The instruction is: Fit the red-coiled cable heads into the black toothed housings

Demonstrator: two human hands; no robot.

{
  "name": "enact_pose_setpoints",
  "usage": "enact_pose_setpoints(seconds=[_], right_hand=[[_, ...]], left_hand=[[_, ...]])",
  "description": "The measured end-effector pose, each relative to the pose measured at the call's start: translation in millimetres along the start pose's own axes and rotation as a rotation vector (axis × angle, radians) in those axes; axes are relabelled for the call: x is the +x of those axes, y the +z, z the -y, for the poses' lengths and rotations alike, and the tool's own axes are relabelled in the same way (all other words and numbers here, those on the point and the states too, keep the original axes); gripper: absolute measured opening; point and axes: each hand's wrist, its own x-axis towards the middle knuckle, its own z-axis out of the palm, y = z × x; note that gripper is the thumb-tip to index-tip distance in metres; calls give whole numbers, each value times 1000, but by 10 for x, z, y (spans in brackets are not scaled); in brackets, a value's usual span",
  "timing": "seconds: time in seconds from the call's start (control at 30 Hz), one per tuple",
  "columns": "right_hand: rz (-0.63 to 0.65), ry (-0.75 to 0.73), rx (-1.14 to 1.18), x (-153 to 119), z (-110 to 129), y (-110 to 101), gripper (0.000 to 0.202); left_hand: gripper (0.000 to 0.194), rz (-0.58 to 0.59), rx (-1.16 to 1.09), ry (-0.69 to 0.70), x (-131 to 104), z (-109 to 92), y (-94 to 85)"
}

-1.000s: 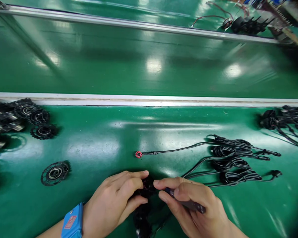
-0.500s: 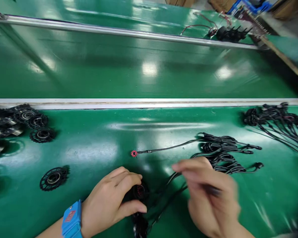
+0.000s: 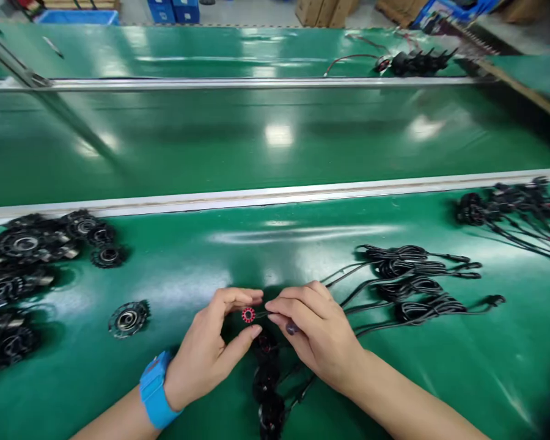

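A small red-and-black ring (image 3: 248, 315), which looks like a motor stator, sits at the end of a thin black cable. My right hand (image 3: 318, 336) pinches that cable just right of the ring. A dark rounded handle end (image 3: 292, 329) shows under its curled fingers; the rest is hidden. My left hand (image 3: 211, 348), with a blue wristband (image 3: 154, 391), is open, thumb and fingers apart on either side of the ring; I cannot tell whether they touch it. Below the hands stands a row of black round parts (image 3: 269, 379), with cables leading right.
Coiled black cables (image 3: 412, 269) lie to the right on the green table (image 3: 174, 256). Black hub-like parts (image 3: 22, 244) pile at the left, with a lone black toothed ring (image 3: 129, 319) nearer. More cabled parts (image 3: 508, 208) lie far right. A white ledge (image 3: 201, 198) crosses behind.
My right hand has moved left and taken hold of the cable by the red-and-black ring. My left hand has left the black parts and come up around the ring. The view has tilted up.
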Motion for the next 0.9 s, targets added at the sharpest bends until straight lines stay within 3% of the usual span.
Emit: enact_pose_setpoints(seconds=[0.13, 0.3, 0.9], right_hand=[[-17, -7, 20, 16, 18, -29, 17], [-73, -68, -11, 32, 56, -46, 19], [-99, -65, 130, 61, 156, 20, 14]], left_hand=[[15, -43, -229, -56, 21, -60, -24], [19, -104, -405, -100, 20, -74, 3], [22, -33, -581, -72, 7, -140, 38]])
